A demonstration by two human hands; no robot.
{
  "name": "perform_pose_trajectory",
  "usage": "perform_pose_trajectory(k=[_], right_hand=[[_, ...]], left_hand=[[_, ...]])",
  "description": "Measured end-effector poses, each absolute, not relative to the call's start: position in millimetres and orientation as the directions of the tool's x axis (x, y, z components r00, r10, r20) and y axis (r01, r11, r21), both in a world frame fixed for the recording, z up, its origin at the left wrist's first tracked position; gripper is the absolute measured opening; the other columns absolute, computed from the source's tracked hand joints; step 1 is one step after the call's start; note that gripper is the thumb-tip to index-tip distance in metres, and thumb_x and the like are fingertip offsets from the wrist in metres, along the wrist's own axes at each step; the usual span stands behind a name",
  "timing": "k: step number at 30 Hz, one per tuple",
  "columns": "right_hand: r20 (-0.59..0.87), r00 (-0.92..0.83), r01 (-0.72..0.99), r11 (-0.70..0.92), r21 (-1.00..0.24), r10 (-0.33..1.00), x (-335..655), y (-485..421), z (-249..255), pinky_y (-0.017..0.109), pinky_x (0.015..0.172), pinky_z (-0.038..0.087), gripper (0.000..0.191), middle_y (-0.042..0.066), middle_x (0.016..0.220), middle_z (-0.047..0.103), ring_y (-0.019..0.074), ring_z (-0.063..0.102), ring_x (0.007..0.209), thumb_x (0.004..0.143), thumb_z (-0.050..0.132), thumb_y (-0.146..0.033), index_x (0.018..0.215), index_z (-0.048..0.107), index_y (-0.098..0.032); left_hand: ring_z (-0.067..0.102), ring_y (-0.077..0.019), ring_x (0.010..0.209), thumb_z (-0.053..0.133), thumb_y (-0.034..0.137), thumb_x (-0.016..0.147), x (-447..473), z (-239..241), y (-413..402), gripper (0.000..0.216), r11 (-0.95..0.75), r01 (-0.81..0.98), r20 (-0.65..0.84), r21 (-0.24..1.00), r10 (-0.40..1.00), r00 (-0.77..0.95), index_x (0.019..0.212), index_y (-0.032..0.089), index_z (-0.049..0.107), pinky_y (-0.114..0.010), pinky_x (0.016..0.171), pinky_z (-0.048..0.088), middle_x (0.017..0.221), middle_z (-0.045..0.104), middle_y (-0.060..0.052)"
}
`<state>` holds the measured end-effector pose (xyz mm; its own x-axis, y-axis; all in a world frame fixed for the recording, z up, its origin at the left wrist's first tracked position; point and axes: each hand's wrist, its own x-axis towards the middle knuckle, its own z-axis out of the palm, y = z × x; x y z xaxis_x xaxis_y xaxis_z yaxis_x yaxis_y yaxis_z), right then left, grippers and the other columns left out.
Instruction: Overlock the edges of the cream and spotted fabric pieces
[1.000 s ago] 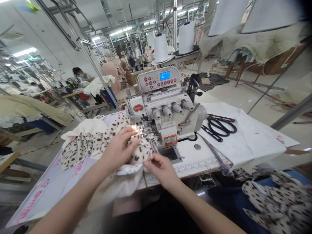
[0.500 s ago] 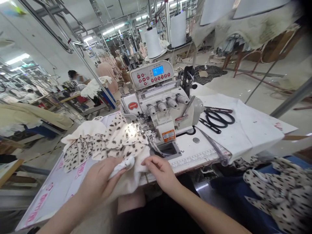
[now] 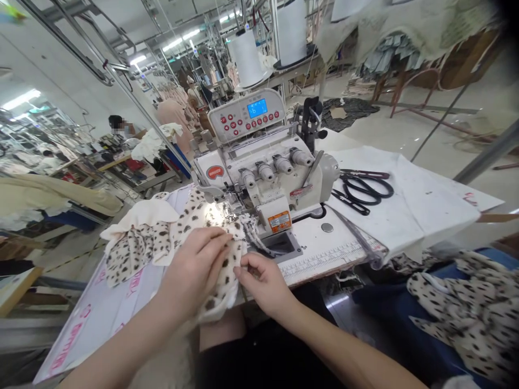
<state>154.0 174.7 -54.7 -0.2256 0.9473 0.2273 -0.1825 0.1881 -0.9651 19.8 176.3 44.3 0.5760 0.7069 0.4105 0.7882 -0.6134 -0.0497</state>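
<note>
A cream fabric piece with dark spots (image 3: 225, 281) runs from under the lit presser foot of an overlock sewing machine (image 3: 265, 178) down over the table's front edge. My left hand (image 3: 198, 265) lies over this fabric just in front of the foot, its fingers closed on a fold. At the fabric's right edge is my right hand (image 3: 261, 281), thumb and fingertips pinched together on the edge. More of the same cloth, with a plain cream part (image 3: 140, 219), lies bunched on the table to the left.
Black scissors (image 3: 363, 192) lie on white cloth right of the machine. White thread cones (image 3: 247, 59) stand behind it. Spotted fabric (image 3: 458, 313) is heaped at the lower right. A person (image 3: 121, 129) sits at another station in the back left.
My left hand has moved up and right toward the presser foot, and the fabric's spotted side now shows where its plain pale side was. My right hand stays near the fabric edge.
</note>
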Motion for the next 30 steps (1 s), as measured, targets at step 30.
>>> perform_pose_trajectory(k=[30], right_hand=[[0.176, -0.157, -0.447, 0.089, -0.89, 0.972, 145, 180, -63, 0.021, 0.054, 0.036, 0.017, -0.004, 0.065, 0.044, 0.0104, 0.043, 0.057, 0.082, 0.049, -0.033, 0.093, 0.045, -0.021]], left_hand=[[0.045, -0.0195, 0.096, 0.043, 0.012, 0.082, 5, 31, 189, 0.028, -0.687, 0.726, 0.434, 0.034, 0.665, 0.608, 0.105, 0.02, 0.056, -0.036, 0.082, 0.04, 0.101, 0.048, -0.008]])
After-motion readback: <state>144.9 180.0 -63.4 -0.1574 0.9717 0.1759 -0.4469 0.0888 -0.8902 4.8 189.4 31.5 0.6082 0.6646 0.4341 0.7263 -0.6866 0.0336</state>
